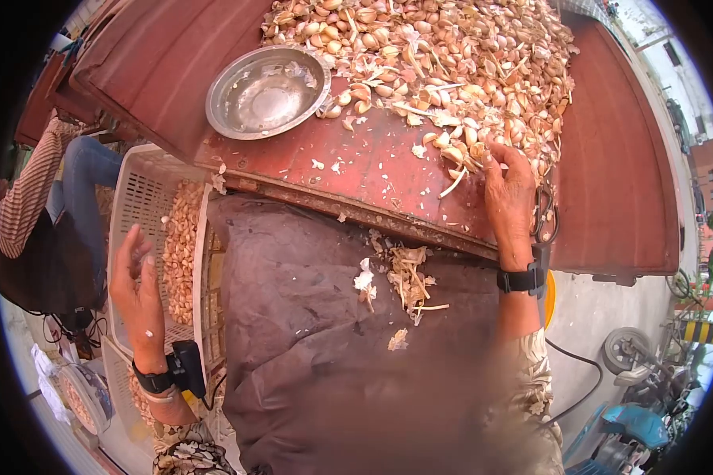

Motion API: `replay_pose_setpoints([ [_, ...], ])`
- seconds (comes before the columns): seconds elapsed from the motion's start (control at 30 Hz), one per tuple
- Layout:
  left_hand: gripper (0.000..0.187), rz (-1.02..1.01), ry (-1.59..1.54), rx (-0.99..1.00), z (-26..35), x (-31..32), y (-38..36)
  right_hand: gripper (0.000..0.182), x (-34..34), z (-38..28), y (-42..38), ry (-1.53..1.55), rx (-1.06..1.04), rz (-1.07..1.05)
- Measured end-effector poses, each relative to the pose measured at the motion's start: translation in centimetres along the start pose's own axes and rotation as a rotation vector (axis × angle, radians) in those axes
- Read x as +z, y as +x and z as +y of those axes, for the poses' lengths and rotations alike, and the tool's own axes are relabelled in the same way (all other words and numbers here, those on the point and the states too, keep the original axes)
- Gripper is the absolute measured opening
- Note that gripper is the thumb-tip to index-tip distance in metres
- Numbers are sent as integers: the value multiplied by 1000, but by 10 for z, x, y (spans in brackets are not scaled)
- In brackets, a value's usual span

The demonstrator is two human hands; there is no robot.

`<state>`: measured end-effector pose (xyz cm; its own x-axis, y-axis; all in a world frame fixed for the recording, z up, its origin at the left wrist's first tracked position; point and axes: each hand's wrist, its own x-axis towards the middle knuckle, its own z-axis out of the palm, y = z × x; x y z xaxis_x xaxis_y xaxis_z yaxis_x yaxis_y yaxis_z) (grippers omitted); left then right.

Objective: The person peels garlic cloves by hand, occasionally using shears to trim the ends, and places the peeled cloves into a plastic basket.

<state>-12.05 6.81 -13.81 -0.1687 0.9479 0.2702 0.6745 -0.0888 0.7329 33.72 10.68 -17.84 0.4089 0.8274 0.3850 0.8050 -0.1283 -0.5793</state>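
My right hand (509,194) is at the lower edge of a heap of garlic cloves (451,63) on the red metal table (333,162). Its thumb and fingers are bent close together against the nearest cloves; what lies between the fingertips is hidden. My left hand (139,289) is raised over the side of a white plastic crate (139,178), fingers apart and holding nothing. Inside the crate lie many garlic cloves (184,253). A shallow metal bowl (269,99) with bits of skin in it stands left of the heap.
Dry garlic stalks and skins (408,277) lie on the dark apron (293,317) over my lap. A black-handled tool (545,218) shows beside my right wrist. Another person's striped sleeve (28,198) is at the left. A wheel (626,350) stands at the right.
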Motion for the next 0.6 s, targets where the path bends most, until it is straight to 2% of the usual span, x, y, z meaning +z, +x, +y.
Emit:
replay_pose_setpoints([
  [0.1, 27, -137, -60, -35, 22, 20, -10, 17, 18, 15, 20, 63, 81, -125],
  [0.17, 22, -185, -232, 15, 48, 50, -13, 17, 17, 13, 23, 151, 128, -178],
  [0.3, 21, -459, -610, 32, 95, 111, -16, 20, -16, -1, 10, 995, 501, -274],
  [0.4, 33, -595, -880, -16, 139, 157, -21, 27, -41, -29, -11, 1144, 515, -330],
  [0.47, 38, -615, -904, 37, 169, 177, -22, 26, -54, -46, -27, 1117, 450, -365],
  [0.53, 32, -617, -989, 92, 179, 199, -26, 25, -67, -65, -41, 1001, 376, -390],
  [0.6, 28, -674, -865, 158, 182, 193, -26, 19, -71, -79, -57, 884, 311, -294],
])
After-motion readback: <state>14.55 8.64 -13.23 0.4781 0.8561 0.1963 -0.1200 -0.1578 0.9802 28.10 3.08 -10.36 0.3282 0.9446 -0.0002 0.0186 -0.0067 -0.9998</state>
